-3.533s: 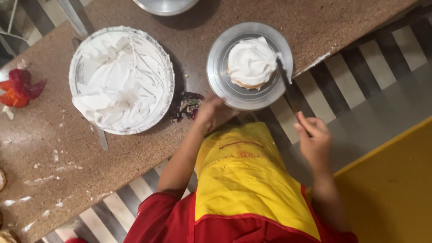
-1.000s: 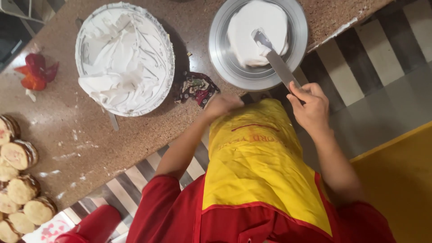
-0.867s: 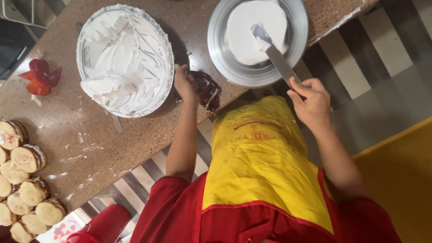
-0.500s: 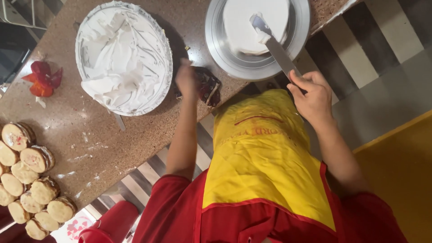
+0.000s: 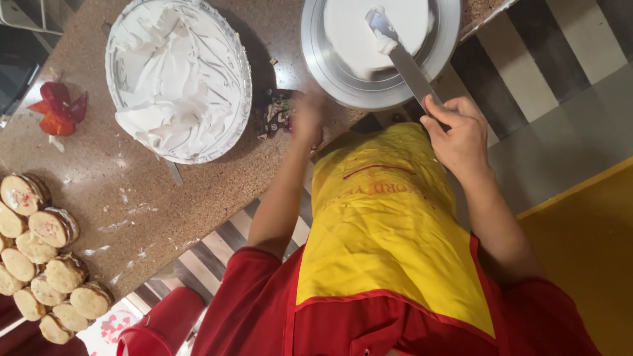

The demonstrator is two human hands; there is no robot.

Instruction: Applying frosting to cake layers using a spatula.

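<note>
Meanwhile, the left hand (image 5: pixel 305 118) had dropped from the raised spot it held half a second before, back to the counter's (image 5: pixel 198 198) edge beside the dark crumpled wrapper (image 5: pixel 275 113); it was blurred, so I cannot tell whether its fingers were spread or curled, or whether they touched the wrapper. The right hand (image 5: pixel 459 135) stayed wrapped tight around the handle of the long spatula (image 5: pixel 403 56), whose cream-smeared blade rested on the white iced cake (image 5: pixel 376 29), so by my judgement the smoothing carried on. The cake sat on one round metal turntable (image 5: pixel 330 56) at the counter's far edge. To its left stood one wide metal bowl of whipped cream (image 5: pixel 178 76). Roughly ten sandwich cookies (image 5: pixel 46 264) clustered at the near left corner, and one small heap of red strawberry pieces (image 5: pixel 58 109) lay beyond them.
</note>
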